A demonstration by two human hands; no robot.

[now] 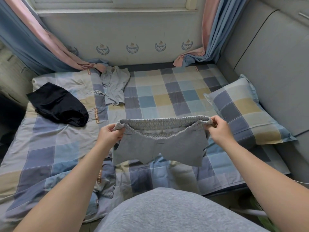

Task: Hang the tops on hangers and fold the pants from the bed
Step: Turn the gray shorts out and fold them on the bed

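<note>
Bedding in a blue, cream and grey check covers the bed (167,91), which fills most of the view. Its near edge is hidden behind the person's grey-clad torso (175,215) and both forearms, and its left side runs out of frame. Beyond it stands a pale wall (142,30) with a row of small blue emblems whose lettering is too blurred to read. Blue-and-pink curtains (33,39) hang at both far corners, their tops cut off and their ends bunched on the mattress. A grey padded panel (267,64) lines the right side, and a checked pillow (247,111) lies against its foot.

The grey shorts (158,148) are held up above the middle of the bed, the elastic waistband stretched wide and gaping towards the camera, the two short legs hanging free. The inner label is only a faint smear.

A black garment (58,104) lies crumpled near the left edge (top or pants cannot be told from its folds). A pale grey garment (113,86) lies rumpled further back, near the left curtain's end, with a frayed hem and a loose cord showing, and its upper part is bunched.

The left hand (108,134) grips the left end of the waistband, with fingers curled under the fabric and the thumb on top. The right hand (219,129) pinches the right end, its fingertips buried in the gathered elastic.
</note>
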